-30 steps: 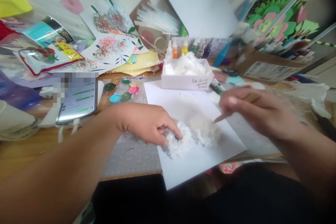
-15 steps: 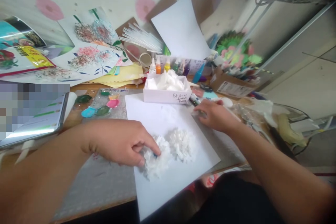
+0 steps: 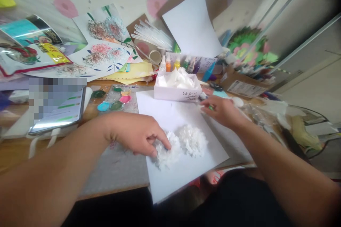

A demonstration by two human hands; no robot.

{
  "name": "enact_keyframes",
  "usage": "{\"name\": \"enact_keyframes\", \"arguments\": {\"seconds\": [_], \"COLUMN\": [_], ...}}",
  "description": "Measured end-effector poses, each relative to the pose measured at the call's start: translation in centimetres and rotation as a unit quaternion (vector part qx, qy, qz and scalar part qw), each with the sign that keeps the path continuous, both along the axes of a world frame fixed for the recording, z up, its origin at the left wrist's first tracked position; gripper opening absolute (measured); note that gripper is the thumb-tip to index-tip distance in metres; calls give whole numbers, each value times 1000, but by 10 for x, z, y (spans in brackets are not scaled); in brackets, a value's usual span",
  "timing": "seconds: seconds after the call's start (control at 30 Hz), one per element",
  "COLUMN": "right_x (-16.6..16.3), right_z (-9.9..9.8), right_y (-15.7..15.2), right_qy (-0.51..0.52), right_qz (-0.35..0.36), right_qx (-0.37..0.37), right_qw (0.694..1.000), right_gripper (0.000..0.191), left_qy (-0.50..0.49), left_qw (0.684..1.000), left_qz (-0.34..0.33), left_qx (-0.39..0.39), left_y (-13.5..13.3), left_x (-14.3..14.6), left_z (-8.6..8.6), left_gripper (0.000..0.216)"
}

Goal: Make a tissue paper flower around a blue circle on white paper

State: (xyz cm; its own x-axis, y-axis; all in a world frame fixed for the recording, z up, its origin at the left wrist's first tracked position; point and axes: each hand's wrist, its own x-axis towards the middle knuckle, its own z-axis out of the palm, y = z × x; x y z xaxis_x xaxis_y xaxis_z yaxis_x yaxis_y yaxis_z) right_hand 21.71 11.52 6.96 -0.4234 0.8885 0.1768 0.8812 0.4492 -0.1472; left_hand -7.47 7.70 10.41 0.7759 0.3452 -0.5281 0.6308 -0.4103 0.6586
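Two fluffy white tissue-paper balls lie side by side on a white sheet of paper [image 3: 170, 184]. My left hand [image 3: 135, 134] reaches in from the left, with its index fingertip and thumb on the left tissue-paper ball [image 3: 166, 159] and the other fingers curled under. The right tissue-paper ball [image 3: 193, 140] is untouched. Beyond the sheet's right edge, my right hand [image 3: 221, 110] is closed around what looks like a marker, mostly hidden by the fingers; its green part [image 3: 211, 107] shows between them. Just behind the fingers, a white box [image 3: 174, 94] holds crumpled white tissue.
Paint blobs [image 3: 117, 105] sit on a plastic sheet at the left, near a lit tablet [image 3: 61, 110]. Behind the box stand several small paint bottles [image 3: 177, 62]. Clear sticks [image 3: 153, 34] and painted flower pictures [image 3: 98, 55] are farther back. A cardboard box [image 3: 241, 83] of pens stands right.
The view has shifted, so the scene appears farther right and slightly higher. My left fingers stay on the left tissue-paper ball. My right hand's fingers have shifted slightly beside the box.
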Motion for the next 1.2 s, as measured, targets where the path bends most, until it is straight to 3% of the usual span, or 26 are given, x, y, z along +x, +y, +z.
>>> {"name": "enact_keyframes", "arguments": {"seconds": [0.13, 0.27, 0.47, 0.57, 0.67, 0.77, 0.9, 1.0, 1.1, 1.2], "right_x": [-30, -49, -64, -73, -78, -78, -70, -61, -58, -63], "right_z": [-11, -18, 0, 11, 13, 13, 20, 31, 39, 40], "right_y": [3, 9, -10, -35, -56, -65, -62, -58, -58, -61], "right_qy": [-2, -11, 17, 69, 100, 87, 121, 196, 233, 284], "right_qz": [-22, -55, -65, 82, 251, 286, 300, 284, 240, 173], "right_qx": [-25, -15, 60, 29, -65, -132, -178, -156, -125, -135], "right_qw": [999, 998, 996, 994, 961, 945, 929, 926, 934, 933], "right_gripper": [26, 18, 14, 11, 10, 13, 19, 27, 38, 36], "left_qy": [-2, -9, -15, -12, -13, -5, 7, 14, 17, 12], "left_qw": [1000, 1000, 1000, 1000, 999, 999, 999, 999, 999, 999], "left_qz": [-5, -4, -10, -19, -30, -35, -35, -30, -28, -31], "left_qx": [-4, -10, 1, -1, -2, 5, 4, -4, -5, -12], "left_y": [0, -2, -3, -3, -3, -3, -3, -4, -4, -3], "left_x": [1, 0, -3, -3, -3, -1, 0, 0, 0, 1], "left_z": [2, 4, 3, 2, 1, 1, 1, 2, 2, 2], "left_gripper": [43, 42, 44, 44, 45, 46, 45, 45, 44, 44]}}
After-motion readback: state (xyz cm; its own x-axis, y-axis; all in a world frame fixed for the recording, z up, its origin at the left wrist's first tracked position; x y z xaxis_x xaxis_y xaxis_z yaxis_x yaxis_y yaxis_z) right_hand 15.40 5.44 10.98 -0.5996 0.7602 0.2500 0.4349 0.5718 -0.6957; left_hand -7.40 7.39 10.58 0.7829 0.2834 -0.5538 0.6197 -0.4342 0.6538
